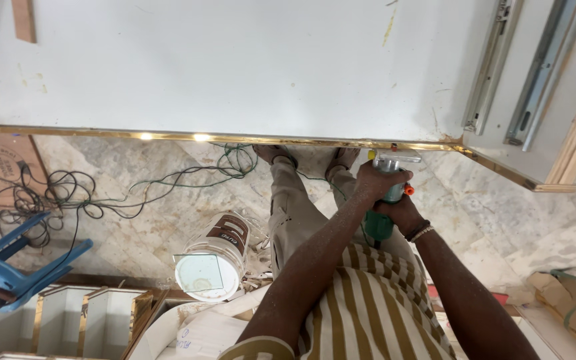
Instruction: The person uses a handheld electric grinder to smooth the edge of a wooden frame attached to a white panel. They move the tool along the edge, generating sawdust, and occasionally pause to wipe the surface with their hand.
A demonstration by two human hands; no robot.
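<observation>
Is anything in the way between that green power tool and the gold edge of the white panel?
Nothing visible. Both hands, left hand and right hand, grip the green power tool, whose clear base sits right at the gold edge strip of the white panel.

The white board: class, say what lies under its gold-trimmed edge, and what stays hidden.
Under the white board lie marble floor, tangled cables and the person's feet. A white bucket stands nearer. Both hands, left hand and right hand, grip a green trimmer; its cutter is hidden.

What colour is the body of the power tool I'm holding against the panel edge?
Green, with a silver top and an orange knob, seen in the head view: power tool, held by left hand and right hand.
</observation>
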